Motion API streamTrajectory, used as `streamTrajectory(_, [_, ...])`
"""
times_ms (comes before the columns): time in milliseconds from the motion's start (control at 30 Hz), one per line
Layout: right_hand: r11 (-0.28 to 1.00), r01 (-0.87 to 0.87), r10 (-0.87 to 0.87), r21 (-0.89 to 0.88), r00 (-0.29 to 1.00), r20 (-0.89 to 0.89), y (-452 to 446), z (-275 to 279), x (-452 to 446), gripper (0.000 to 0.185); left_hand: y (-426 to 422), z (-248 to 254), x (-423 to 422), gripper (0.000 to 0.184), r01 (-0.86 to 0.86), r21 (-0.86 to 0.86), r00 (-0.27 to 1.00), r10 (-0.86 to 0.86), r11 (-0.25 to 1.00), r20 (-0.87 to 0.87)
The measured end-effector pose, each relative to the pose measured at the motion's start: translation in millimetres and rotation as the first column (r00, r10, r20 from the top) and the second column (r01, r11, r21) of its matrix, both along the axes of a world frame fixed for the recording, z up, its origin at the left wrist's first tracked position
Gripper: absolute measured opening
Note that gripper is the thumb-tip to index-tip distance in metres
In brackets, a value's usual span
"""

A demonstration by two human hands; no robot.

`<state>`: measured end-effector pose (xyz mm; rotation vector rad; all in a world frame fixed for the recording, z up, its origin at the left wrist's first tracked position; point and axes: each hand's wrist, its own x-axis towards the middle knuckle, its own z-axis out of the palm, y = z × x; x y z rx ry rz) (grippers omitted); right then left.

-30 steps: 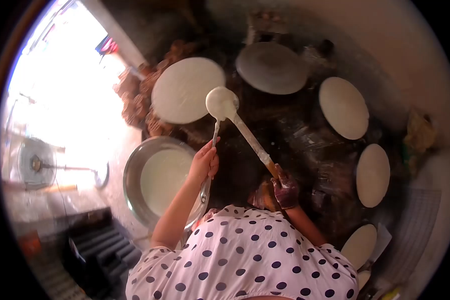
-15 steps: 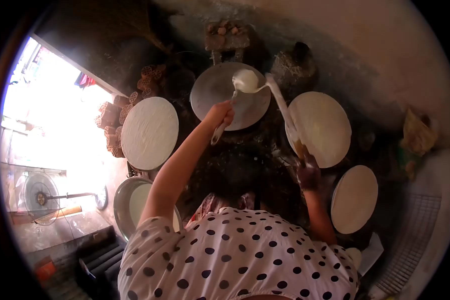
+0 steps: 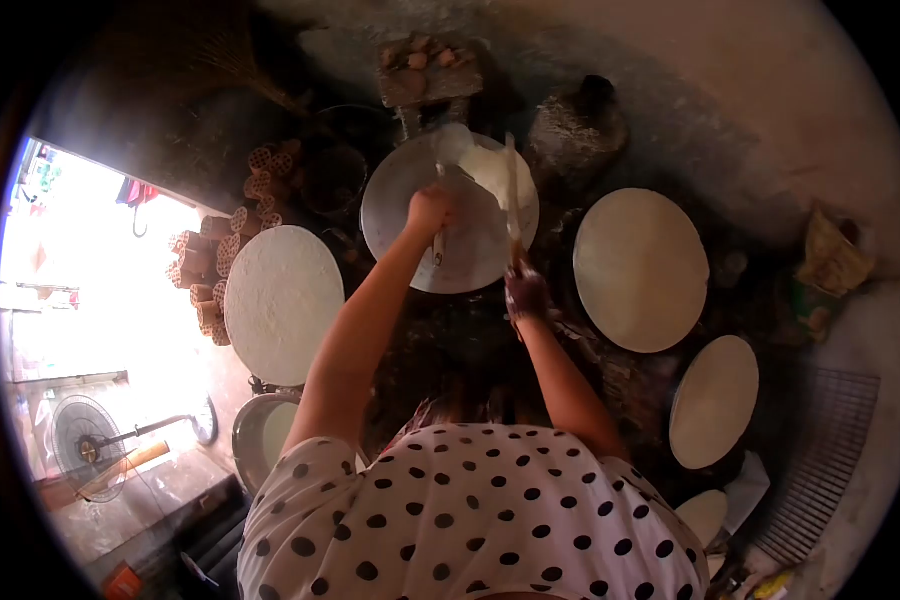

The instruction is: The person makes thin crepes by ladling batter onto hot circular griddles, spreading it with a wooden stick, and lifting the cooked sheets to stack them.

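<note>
Your left hand (image 3: 431, 210) was clamped round a long-handled metal ladle (image 3: 439, 247); your right hand (image 3: 526, 292), round a narrow, white-coated stick (image 3: 512, 190). Thick white batter (image 3: 492, 172) showed between the tools at the upper right of the round, flat, grey pan (image 3: 400, 235) ahead; whether falling or settled could not be told. By judgement, this pan was barely begun, most of its surface bare, whereas the round, white-topped discs (image 3: 283, 305) appeared fully coated. Count: one ladle, one stick, one grey pan, at least four discs (one left, three right), one silvery metal basin (image 3: 247, 440).
</note>
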<state>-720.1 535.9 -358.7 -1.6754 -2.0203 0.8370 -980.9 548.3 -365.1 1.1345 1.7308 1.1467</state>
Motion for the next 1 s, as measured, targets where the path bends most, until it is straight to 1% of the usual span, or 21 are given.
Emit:
streamTrajectory(33, [1.0, -0.001, 0.001, -0.009, 1.0, 0.001, 12, -5, -13, 0.038, -8, 15, -1, 0.012, -0.016, -0.01, 0.999, 0.016, 1.0, -0.049])
streamTrajectory(67, [0.975, -0.023, -0.025, -0.222, 0.976, -0.215, 18, -11, -23, 0.041, -20, 41, 1, 0.009, -0.296, 0.074, 0.766, 0.19, 0.952, 0.614])
streamTrajectory(100, [0.952, -0.038, -0.053, -0.305, 0.956, -0.287, 13, -4, -22, 0.042, -33, 73, 4, 0.014, -0.546, -0.046, 0.145, 0.148, 0.837, 0.978])
streamTrajectory(167, [0.884, -0.068, -0.141, -0.463, 0.904, -0.404, 0, 12, -19, 0.043, -70, 138, 19, 0.031, -0.578, 0.076, 0.694, 0.441, 0.812, 0.568])
streamTrajectory(233, [0.9, 0.167, -0.405, -0.403, 0.665, -0.628, -33, -16, -14, 0.043, -109, 171, 23, 0.041, -0.531, 0.084, 0.75, 0.422, 0.843, 0.509])
streamTrajectory(267, [0.824, 0.121, -0.54, -0.553, 0.459, -0.705, -36, -60, -16, 0.044, -126, 178, 26, 0.039, -0.514, 0.083, 0.741, 0.393, 0.854, 0.544])
streamTrajectory(300, [0.978, 0.157, -0.196, -0.138, 0.915, -0.354, -46, -36, -22, 0.046, -141, 175, 28, 0.039, -0.52, 0.083, 0.735, 0.395, 0.85, 0.551])
streamTrajectory(367, [0.94, 0.182, -0.227, -0.289, 0.965, -0.128, -31, 6, -63, 0.045, -168, 161, 26, 0.04, -0.417, 0.002, 0.683, 0.312, 0.909, 0.661])
streamTrajectory(433, [0.949, 0.144, -0.267, -0.28, 0.84, -0.473, -3, -25, -81, 0.036, -190, 132, 19, 0.04, -0.386, -0.058, 0.64, 0.313, 0.92, 0.701])
streamTrajectory(467, [0.817, 0.05, -0.362, -0.574, 0.82, -0.443, 14, -19, -75, 0.032, -201, 123, 15, 0.04, -0.34, -0.119, 0.6, 0.312, 0.933, 0.737])
streamTrajectory(500, [0.72, 0.031, -0.383, -0.694, 0.851, -0.359, 13, 14, -61, 0.038, -214, 124, 16, 0.04, -0.336, -0.115, 0.602, 0.307, 0.935, 0.738])
streamTrajectory(567, [0.881, 0.167, -0.324, -0.443, 0.895, -0.307, 0, 26, -31, 0.04, -244, 126, 22, 0.039, -0.378, -0.137, 0.541, 0.339, 0.916, 0.77])
streamTrajectory(600, [0.882, 0.169, -0.325, -0.44, 0.894, -0.308, -3, 4, -21, 0.04, -258, 124, 22, 0.039, -0.375, -0.134, 0.542, 0.335, 0.917, 0.771])
streamTrajectory(667, [0.941, 0.278, -0.33, -0.195, 0.881, -0.34, 1, -67, -12, 0.042, -281, 116, 22, 0.038, -0.361, -0.168, 0.524, 0.349, 0.917, 0.777])
streamTrajectory(700, [0.941, 0.278, -0.33, -0.192, 0.878, -0.346, 0, -47, -21, 0.042, -287, 118, 24, 0.038, -0.36, -0.162, 0.529, 0.344, 0.919, 0.776])
streamTrajectory(767, [0.915, 0.229, -0.277, -0.331, 0.955, -0.103, -1, 16, -55, 0.047, -297, 120, 27, 0.037, -0.364, -0.257, 0.414, 0.403, 0.895, 0.816])
streamTrajectory(800, [0.954, 0.097, -0.128, -0.282, 0.987, -0.093, 7, 20, -62, 0.05, -303, 117, 29, 0.037, -0.371, -0.251, 0.42, 0.402, 0.894, 0.814])
streamTrajectory(900, [0.983, -0.092, 0.07, -0.156, 0.988, -0.138, 41, -4, -88, 0.043, -312, 99, 31, 0.037, -0.407, -0.266, 0.309, 0.406, 0.874, 0.86])
streamTrajectory(933, [0.976, -0.171, 0.164, -0.138, 0.985, -0.059, 50, 5, -93, 0.039, -313, 98, 34, 0.037, -0.42, -0.243, 0.244, 0.367, 0.874, 0.898])
streamTrajectory(967, [0.975, -0.17, 0.162, -0.145, 0.985, -0.067, 57, 14, -90, 0.039, -314, 97, 36, 0.037, -0.432, -0.224, 0.178, 0.326, 0.874, 0.929])
streamTrajectory(1000, [0.885, -0.209, 0.127, -0.416, 0.968, -0.216, 61, 33, -82, 0.036, -314, 100, 39, 0.037, -0.429, -0.232, 0.184, 0.336, 0.873, 0.924])
